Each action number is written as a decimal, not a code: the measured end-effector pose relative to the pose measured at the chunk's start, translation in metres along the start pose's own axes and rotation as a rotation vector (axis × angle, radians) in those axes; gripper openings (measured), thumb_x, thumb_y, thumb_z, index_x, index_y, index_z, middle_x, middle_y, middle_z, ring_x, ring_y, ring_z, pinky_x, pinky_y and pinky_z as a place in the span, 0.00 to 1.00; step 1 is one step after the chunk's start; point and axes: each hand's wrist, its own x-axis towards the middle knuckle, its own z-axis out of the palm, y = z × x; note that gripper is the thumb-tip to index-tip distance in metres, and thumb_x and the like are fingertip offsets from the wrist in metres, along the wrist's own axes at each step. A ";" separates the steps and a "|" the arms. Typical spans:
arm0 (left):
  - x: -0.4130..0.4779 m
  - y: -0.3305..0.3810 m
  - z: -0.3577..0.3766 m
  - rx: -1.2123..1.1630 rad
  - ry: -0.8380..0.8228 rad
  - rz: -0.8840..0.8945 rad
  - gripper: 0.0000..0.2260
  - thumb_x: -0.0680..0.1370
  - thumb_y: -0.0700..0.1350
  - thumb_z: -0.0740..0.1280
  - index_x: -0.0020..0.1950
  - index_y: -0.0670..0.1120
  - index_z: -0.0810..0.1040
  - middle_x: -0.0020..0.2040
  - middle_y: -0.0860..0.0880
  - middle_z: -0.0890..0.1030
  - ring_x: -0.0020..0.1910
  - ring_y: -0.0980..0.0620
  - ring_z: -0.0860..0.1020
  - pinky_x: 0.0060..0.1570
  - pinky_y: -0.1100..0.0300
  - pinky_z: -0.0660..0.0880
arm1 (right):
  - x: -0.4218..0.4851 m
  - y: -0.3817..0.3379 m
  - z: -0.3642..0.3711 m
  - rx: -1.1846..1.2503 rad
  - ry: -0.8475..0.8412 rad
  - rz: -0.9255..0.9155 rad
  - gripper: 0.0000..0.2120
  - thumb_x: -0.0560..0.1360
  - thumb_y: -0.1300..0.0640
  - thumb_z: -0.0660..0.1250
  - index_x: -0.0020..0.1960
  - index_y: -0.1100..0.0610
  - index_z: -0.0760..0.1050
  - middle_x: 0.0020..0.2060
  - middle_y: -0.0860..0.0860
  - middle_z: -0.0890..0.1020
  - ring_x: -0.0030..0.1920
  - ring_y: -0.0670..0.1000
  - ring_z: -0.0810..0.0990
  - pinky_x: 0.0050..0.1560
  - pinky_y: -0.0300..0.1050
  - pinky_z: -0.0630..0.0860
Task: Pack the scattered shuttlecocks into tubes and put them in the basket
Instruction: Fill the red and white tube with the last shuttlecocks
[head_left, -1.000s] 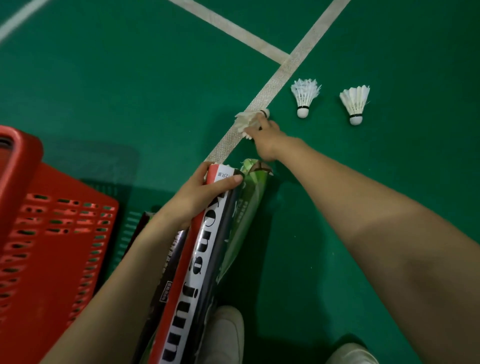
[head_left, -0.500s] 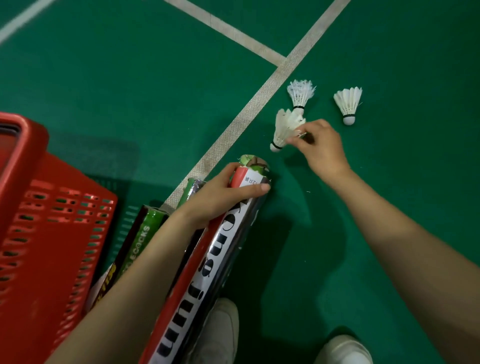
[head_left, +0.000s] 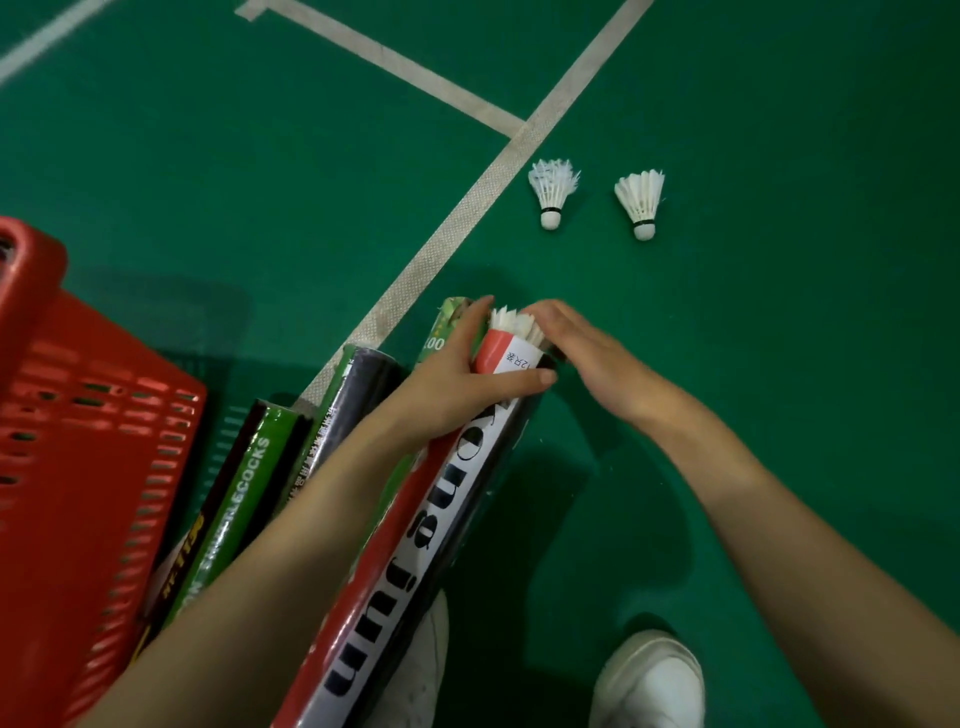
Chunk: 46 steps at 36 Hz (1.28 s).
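While left hand grips tube | right hand's loose fingers touch shuttlecock

Left hand grips the red-and-white tube; right hand touches the shuttlecock in its mouth.
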 end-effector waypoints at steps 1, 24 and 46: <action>0.002 -0.001 0.000 0.017 0.019 0.008 0.41 0.69 0.56 0.75 0.76 0.61 0.55 0.58 0.51 0.78 0.45 0.58 0.81 0.46 0.67 0.76 | 0.000 0.003 0.002 0.006 -0.028 0.035 0.40 0.67 0.22 0.48 0.68 0.46 0.69 0.66 0.42 0.73 0.68 0.44 0.68 0.72 0.48 0.60; 0.109 0.026 0.024 0.272 -0.029 -0.130 0.36 0.69 0.65 0.71 0.71 0.52 0.60 0.49 0.50 0.78 0.38 0.53 0.80 0.35 0.60 0.74 | 0.136 0.040 -0.122 -0.405 0.480 0.255 0.33 0.77 0.60 0.64 0.77 0.47 0.54 0.78 0.51 0.45 0.75 0.58 0.52 0.73 0.47 0.54; 0.125 0.009 0.020 0.164 -0.090 -0.190 0.28 0.70 0.63 0.72 0.61 0.51 0.65 0.42 0.48 0.79 0.30 0.54 0.78 0.33 0.60 0.78 | 0.162 0.065 -0.130 -1.012 0.522 0.144 0.12 0.78 0.64 0.59 0.59 0.61 0.75 0.57 0.59 0.75 0.60 0.60 0.70 0.60 0.52 0.65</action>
